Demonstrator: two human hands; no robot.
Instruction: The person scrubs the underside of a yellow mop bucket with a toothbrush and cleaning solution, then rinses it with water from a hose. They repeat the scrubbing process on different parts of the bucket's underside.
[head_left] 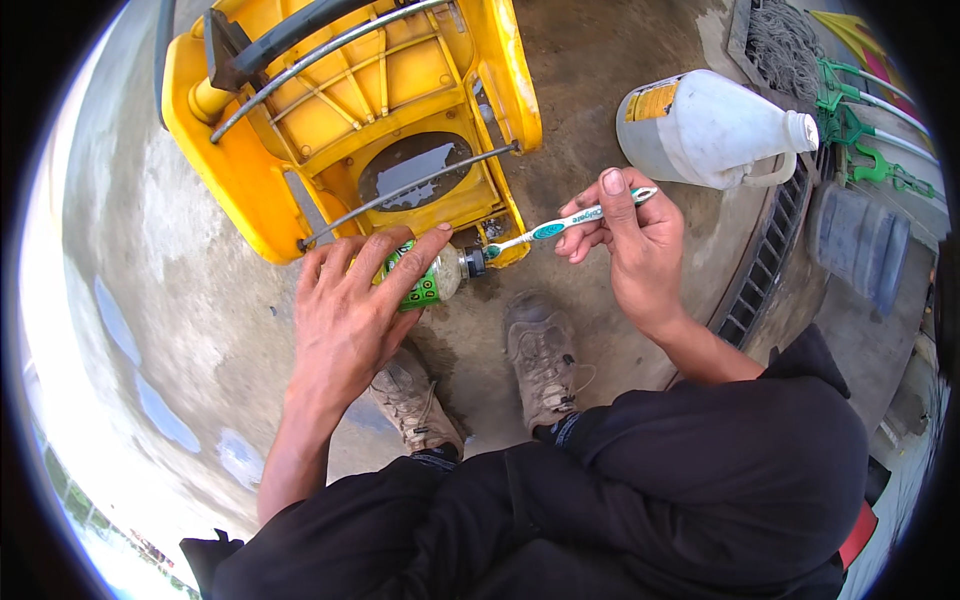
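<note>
My left hand (352, 295) is wrapped round a small clear bottle (432, 278) with a green label, tipped on its side with its dark neck toward the right. Between the thumb and fingers of my right hand (635, 235) is a white and teal toothbrush (548, 230). Its head meets the mouth of the bottle; whether the bristles are inside or just touching, I cannot tell. Just beyond both hands sits a yellow plastic frame (505, 75) with metal rods across it. Dark liquid shows through its oval opening.
A white jug (715, 130) with a yellow label lies at the right, near a dark drain grate (765, 265). Farther right are green mop clamps (845, 120) with pale handles and a grey mop head (783, 45). My shoes (540, 350) stand on the stained concrete floor.
</note>
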